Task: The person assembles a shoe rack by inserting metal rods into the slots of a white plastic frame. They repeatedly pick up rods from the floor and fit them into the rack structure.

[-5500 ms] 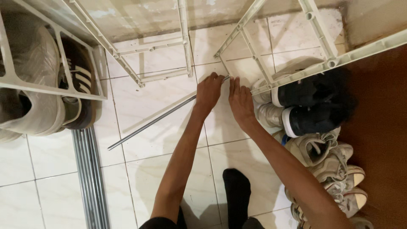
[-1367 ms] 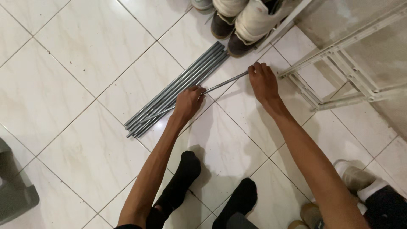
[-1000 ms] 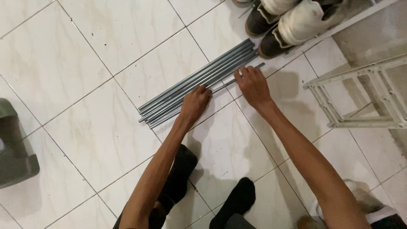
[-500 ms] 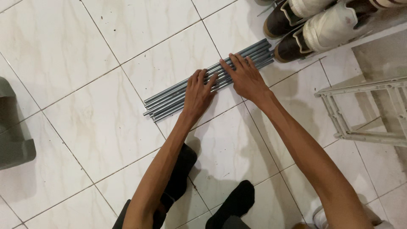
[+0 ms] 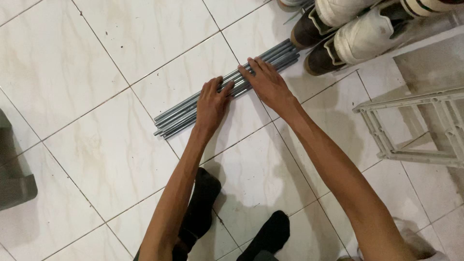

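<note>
A bundle of several grey metal rods (image 5: 180, 114) lies slantwise on the white tiled floor, from lower left to upper right. My left hand (image 5: 211, 102) rests flat on the middle of the bundle, fingers spread over the rods. My right hand (image 5: 267, 84) lies flat on the rods a little farther right, fingers apart and pointing up-left. Neither hand grips a rod. The rods' upper ends (image 5: 288, 50) stop just short of a pair of shoes.
Brown-and-white shoes (image 5: 338, 34) stand at the top right. A pale plastic rack frame (image 5: 411, 126) lies at the right edge. A dark grey object (image 5: 12, 179) sits at the left edge. My feet in black socks (image 5: 203, 203) are at the bottom.
The single rod I held between both hands has been laid down with the bundle. Both hands let go of it and now press flat on the rods.
</note>
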